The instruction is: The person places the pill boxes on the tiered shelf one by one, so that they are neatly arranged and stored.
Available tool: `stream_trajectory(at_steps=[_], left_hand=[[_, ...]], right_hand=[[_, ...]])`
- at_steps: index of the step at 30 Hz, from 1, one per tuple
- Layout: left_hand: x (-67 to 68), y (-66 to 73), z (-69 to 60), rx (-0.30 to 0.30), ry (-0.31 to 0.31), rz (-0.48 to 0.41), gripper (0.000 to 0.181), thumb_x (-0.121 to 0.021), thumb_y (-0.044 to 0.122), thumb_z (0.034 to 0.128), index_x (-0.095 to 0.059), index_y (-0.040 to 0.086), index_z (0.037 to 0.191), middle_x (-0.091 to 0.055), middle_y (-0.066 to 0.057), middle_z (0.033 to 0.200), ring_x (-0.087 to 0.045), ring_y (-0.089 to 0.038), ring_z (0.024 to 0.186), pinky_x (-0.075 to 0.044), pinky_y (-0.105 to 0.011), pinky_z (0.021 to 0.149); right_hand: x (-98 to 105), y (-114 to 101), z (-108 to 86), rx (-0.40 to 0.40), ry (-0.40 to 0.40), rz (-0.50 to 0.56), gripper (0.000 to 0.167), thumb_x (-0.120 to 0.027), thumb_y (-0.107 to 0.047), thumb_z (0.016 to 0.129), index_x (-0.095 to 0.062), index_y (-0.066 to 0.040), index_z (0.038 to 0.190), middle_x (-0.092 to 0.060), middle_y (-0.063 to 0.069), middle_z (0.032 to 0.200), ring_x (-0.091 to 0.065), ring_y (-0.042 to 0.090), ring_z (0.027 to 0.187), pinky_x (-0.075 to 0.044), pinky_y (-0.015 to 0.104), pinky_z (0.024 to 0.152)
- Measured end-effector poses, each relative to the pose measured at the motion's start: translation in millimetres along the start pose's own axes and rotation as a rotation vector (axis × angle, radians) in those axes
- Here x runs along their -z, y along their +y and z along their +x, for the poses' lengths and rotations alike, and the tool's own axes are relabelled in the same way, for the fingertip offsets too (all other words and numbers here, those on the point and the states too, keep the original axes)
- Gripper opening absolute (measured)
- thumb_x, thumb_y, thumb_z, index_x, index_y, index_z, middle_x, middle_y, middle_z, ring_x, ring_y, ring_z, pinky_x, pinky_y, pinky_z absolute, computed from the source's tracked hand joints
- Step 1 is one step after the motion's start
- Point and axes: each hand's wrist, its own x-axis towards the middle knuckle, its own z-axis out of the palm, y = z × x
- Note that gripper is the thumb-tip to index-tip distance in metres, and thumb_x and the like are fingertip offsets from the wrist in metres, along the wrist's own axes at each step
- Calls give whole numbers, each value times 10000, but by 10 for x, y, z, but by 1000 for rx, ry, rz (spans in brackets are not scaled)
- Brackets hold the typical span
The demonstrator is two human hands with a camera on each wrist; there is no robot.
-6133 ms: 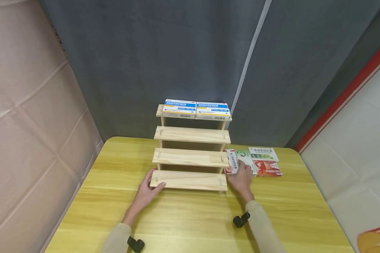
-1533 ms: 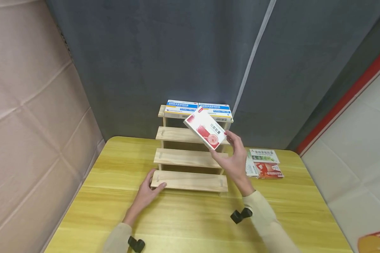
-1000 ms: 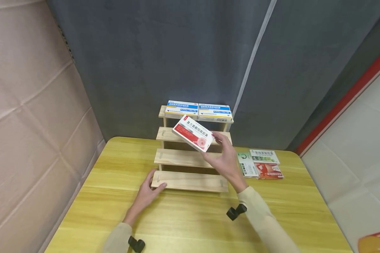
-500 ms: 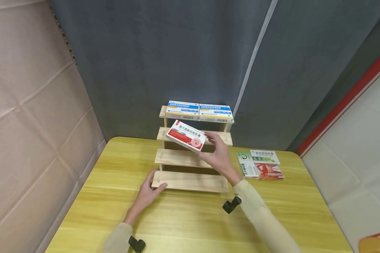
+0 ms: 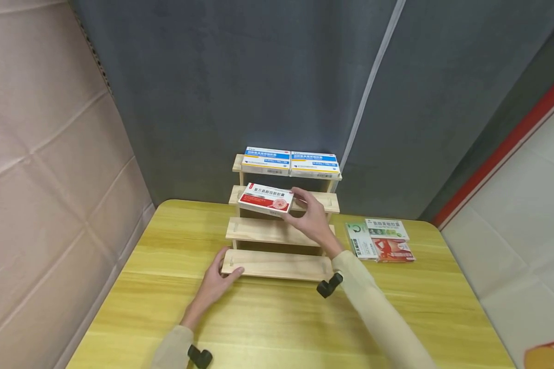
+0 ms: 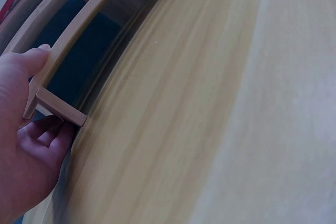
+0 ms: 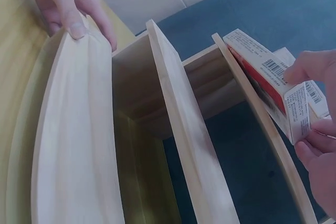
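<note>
A stepped wooden rack (image 5: 277, 264) with stacked shelves stands on the table. My right hand (image 5: 313, 218) pinches the right end of a red and white box (image 5: 266, 199) at the left part of the second shelf from the top. In the right wrist view, the box (image 7: 262, 74) lies at that shelf's edge, with the thumb and fingers of my right hand (image 7: 317, 108) at its end; whether it rests fully on the board I cannot tell. My left hand (image 5: 214, 282) grips the left end of the lowest shelf, thumb on top; the left wrist view shows fingers under the board (image 6: 79, 30).
Two blue and white boxes (image 5: 266, 161) (image 5: 315, 164) lie side by side on the top shelf. Right of the rack, a green and white box (image 5: 362, 241), a white and green box (image 5: 387, 229) and a red box (image 5: 392, 250) lie on the table (image 5: 277, 323). A grey curtain hangs behind.
The red and white box was beside the rack; my right hand took it, lifted it and brought it left and down to the second shelf, turning it nearly level. My left hand has stayed in place.
</note>
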Motion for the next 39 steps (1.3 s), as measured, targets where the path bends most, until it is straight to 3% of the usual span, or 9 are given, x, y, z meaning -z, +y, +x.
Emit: stream_trajectory(at_steps=[5, 22, 32, 39], left_hand=[[0, -6, 4, -3, -2, -2, 872, -767, 283, 916, -244, 168, 1604, -586, -231, 1391, -694, -267, 1006, -605, -259, 779], [-2, -13, 13, 6, 1, 7, 867, -768, 271, 917, -246, 172, 1603, -622, -210, 1332, -681, -215, 930, -601, -270, 747], [9, 16, 3, 3, -9, 5, 860, -761, 258, 925, -240, 164, 1603, -619, -204, 1340, -687, -202, 927, -609, -276, 740], [8, 27, -4, -7, -5, 17, 863, -763, 271, 924, -242, 164, 1603, -616, -204, 1357, -688, -195, 960, -608, -270, 760]], right_hand=[[-16, 34, 65, -27, -38, 42, 714, -809, -6, 796, -490, 41, 1434, -538, 222, 1458, -538, 366, 1355, -450, 358, 1141], [-53, 91, 230, 2, -78, -75, 712, -789, -35, 788, -497, 50, 1431, -539, 229, 1458, -519, 344, 1381, -383, 374, 1195], [-2, 59, 145, -82, -68, -61, 703, -737, -32, 860, -427, 45, 1486, -481, 225, 1513, -486, 342, 1407, -395, 362, 1186], [67, 75, 78, -61, -42, -72, 664, -749, -68, 872, -462, 53, 1459, -528, 224, 1473, -522, 351, 1370, -419, 399, 1170]])
